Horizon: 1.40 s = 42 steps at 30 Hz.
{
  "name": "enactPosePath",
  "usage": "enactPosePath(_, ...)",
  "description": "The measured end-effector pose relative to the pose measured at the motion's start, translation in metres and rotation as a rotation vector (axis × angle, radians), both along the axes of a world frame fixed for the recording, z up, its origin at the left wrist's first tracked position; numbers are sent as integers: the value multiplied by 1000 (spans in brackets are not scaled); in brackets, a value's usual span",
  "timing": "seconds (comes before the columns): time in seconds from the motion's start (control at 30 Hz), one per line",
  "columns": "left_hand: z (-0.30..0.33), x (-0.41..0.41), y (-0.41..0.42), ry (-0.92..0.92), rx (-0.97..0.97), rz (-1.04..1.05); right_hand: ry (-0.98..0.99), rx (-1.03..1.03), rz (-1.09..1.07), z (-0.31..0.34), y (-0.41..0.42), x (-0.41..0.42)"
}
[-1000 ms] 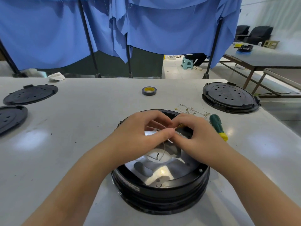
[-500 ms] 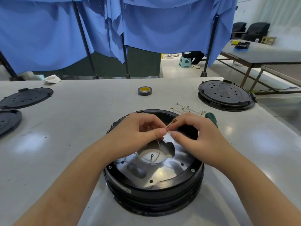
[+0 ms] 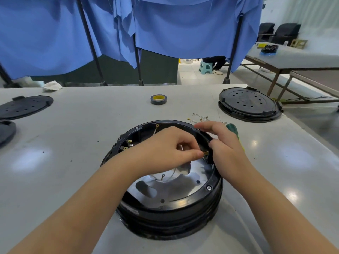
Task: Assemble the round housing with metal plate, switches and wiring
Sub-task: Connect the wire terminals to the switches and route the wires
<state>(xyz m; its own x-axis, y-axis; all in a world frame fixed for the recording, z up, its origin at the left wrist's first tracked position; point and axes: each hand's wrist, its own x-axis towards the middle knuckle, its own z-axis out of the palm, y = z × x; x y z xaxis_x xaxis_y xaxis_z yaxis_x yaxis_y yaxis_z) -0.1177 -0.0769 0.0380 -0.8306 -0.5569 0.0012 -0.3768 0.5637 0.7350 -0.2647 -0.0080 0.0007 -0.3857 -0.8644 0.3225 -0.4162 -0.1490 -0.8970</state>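
Here left hand (image 3: 170,147) pinches a brass terminal (image 3: 205,153) (inside housing (image 3: 170,213)); right hand (image 3: 224,143) curled, grip unclear.

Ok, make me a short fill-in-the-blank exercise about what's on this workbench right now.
1. The left hand pinches a small brass ____ inside the round housing.
2. The roll of tape has a ____ core.
3. The screwdriver beside the right hand has a ____ handle.

Missing words: terminal; yellow; green

I saw a black round housing (image 3: 170,215) holding a silvery metal plate (image 3: 176,189), on a pale grey table (image 3: 73,129). The tape roll (image 3: 158,99) was grey with a yellow core, the screwdriver (image 3: 232,129) handle green, the curtains (image 3: 165,24) blue.
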Motion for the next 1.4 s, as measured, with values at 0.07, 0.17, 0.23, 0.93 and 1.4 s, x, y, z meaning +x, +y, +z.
enactPosePath(0.07,-4,-1,0,22,-8,-4,5,-2,-3,0,0,0)
enactPosePath(0.17,-7,0,-1,28,3,-18,13,-8,-21,-1,-1,0)
enactPosePath(0.23,-8,2,0,44,-8,-16,2,-13,-24,-2,-1,0)
enactPosePath(0.93,-13,0,6,-53,-44,10,35,-22,-15,-5,-2,-1)
enactPosePath(1.4,-14,-1,3,-28,-64,13,41,-21,-14,-4,-2,0)
